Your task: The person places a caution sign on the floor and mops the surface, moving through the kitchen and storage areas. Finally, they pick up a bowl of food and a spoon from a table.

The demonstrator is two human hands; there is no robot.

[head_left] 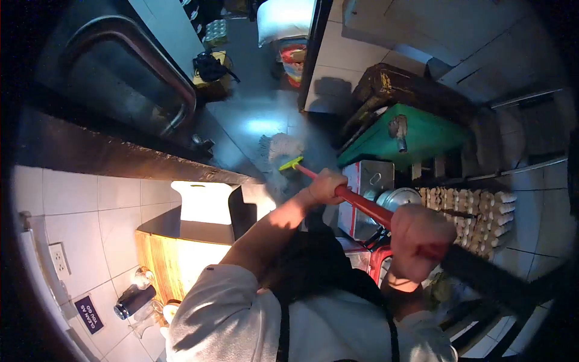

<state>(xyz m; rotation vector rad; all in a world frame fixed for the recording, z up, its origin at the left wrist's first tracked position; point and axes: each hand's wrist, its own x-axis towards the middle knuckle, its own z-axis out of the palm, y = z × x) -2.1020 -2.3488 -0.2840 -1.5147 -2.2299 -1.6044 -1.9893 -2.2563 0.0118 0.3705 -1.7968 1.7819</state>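
Observation:
A mop with a red handle (369,209) runs from the lower right toward the floor ahead. Its yellow-green clamp (291,163) sits over pale mop strands (281,148), which lie on the grey tiled floor (241,123). Lower on the handle, my left hand (329,186) has its fingers wrapped round the shaft. Nearer my body, my right hand (422,237) grips the upper part of the handle, and its fist hides a stretch of it. Both fists are closed, with the shaft slanting between them.
Stacked egg trays (467,217) stand at the right, below a green panel (398,136). A metal box (377,178) and a round metal lid (399,198) are beside the handle. On the left are a white stool (205,202) and a thick bent pipe (175,84). Sacks (286,24) lie beyond the doorway.

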